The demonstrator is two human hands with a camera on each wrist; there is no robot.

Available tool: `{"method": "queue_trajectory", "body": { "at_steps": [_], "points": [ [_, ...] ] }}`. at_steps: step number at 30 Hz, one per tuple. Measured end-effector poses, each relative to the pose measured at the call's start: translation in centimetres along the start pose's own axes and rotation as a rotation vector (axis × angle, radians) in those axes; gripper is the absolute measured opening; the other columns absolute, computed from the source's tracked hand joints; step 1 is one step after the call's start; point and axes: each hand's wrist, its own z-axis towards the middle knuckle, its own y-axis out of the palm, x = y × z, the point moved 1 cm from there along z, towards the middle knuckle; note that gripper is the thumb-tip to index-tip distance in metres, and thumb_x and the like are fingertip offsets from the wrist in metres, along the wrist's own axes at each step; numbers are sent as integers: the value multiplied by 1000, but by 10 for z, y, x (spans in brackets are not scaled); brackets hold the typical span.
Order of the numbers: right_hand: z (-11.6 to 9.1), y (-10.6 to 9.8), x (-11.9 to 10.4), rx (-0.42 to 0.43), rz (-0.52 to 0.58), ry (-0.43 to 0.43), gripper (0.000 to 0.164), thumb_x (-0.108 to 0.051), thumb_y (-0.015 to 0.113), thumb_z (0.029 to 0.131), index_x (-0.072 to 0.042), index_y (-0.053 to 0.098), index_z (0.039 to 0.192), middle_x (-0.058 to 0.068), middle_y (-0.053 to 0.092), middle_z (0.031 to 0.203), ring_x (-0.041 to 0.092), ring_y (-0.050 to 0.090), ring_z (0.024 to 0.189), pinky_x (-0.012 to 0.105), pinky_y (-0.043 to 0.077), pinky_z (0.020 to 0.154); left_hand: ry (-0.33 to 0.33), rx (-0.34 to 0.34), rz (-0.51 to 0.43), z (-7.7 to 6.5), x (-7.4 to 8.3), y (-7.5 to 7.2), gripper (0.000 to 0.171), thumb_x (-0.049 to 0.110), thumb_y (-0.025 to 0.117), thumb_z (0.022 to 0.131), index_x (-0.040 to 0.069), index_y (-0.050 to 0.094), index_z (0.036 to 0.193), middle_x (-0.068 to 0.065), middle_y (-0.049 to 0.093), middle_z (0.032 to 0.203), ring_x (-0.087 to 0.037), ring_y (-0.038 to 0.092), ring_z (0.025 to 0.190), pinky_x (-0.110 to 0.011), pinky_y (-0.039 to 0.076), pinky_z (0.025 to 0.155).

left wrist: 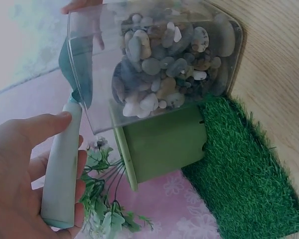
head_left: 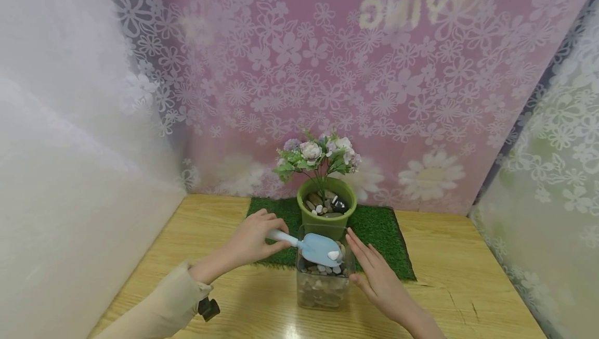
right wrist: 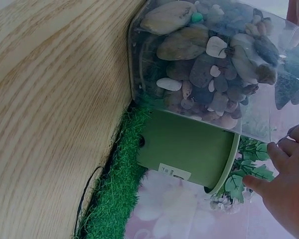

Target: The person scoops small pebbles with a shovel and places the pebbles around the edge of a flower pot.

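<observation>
My left hand [head_left: 255, 239] grips the white handle of a small trowel [head_left: 318, 248], thumb along the handle in the left wrist view. Its light blue blade lies over the mouth of a clear square container [head_left: 323, 298], with a white pebble [head_left: 333, 255] near the tip. Grey, brown and white stones [left wrist: 177, 67] fill the lower part of the container. Held with straight fingers, my right hand [head_left: 381, 283] is right at the container's right side, fingertips at the rim.
Just behind the container stands a green flowerpot [head_left: 304, 198] with stones and artificial flowers [head_left: 311, 150] in it. Green artificial turf [head_left: 381, 235] lies beneath the pot on the wooden table [head_left: 449, 276]. A pink floral curtain [head_left: 327, 68] hangs behind, with pale sheets at both sides.
</observation>
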Motion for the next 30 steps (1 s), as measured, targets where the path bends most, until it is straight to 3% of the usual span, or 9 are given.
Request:
{"method": "queue_trajectory", "body": {
  "at_steps": [4,7,9,15,21,23,27,30],
  "points": [
    [0,-1,-1,4,8,0,84,-15,67,97,-20,17,164,3,20,169,30,39,145,35,17,122,-22,36,10,-2,-5,0,20,39,79,88,22,73,97,8,68,91,-10,44,76,-28,40,69],
    [1,-2,-2,8,21,-6,83,-14,67,97,-18,19,164,5,20,169,32,39,144,17,2,120,-35,66,-6,-1,-7,-5,20,37,80,88,21,73,97,8,68,90,-10,43,76,-28,39,69],
    [1,-3,-1,9,26,-10,82,-14,67,96,-16,20,163,6,21,168,33,40,144,11,-2,117,-46,85,-16,0,-8,-9,20,36,80,88,20,73,98,7,68,89,-10,42,75,-28,38,69],
    [1,-2,-1,11,24,-13,83,-14,68,96,-16,20,164,5,21,168,32,41,143,12,-1,118,-81,143,-1,7,-13,-15,21,36,81,87,19,73,98,6,67,89,-12,46,76,-30,41,69],
    [0,1,-1,1,3,-10,84,-16,68,97,-19,17,164,2,19,169,29,39,145,35,17,122,-77,203,5,10,-17,-15,20,33,82,86,18,72,96,3,69,90,-16,56,78,-41,49,78],
    [0,1,-1,2,4,-8,84,-16,67,97,-20,17,164,2,19,169,28,39,145,37,19,122,-81,205,6,10,-17,-15,20,33,82,86,18,72,96,3,70,91,-16,59,79,-43,50,82],
    [-1,0,-1,12,2,-7,84,-16,68,97,-20,18,164,4,21,168,28,39,145,36,18,121,-111,179,7,12,-17,-16,22,36,80,88,18,72,97,3,71,95,-19,63,87,-47,49,96],
    [0,0,-1,14,-6,-9,84,-17,68,97,-20,17,164,3,20,169,28,39,145,41,21,118,-136,166,8,16,-16,-15,24,38,78,89,18,73,100,2,73,99,-23,65,97,-52,40,111]
  ]
}}
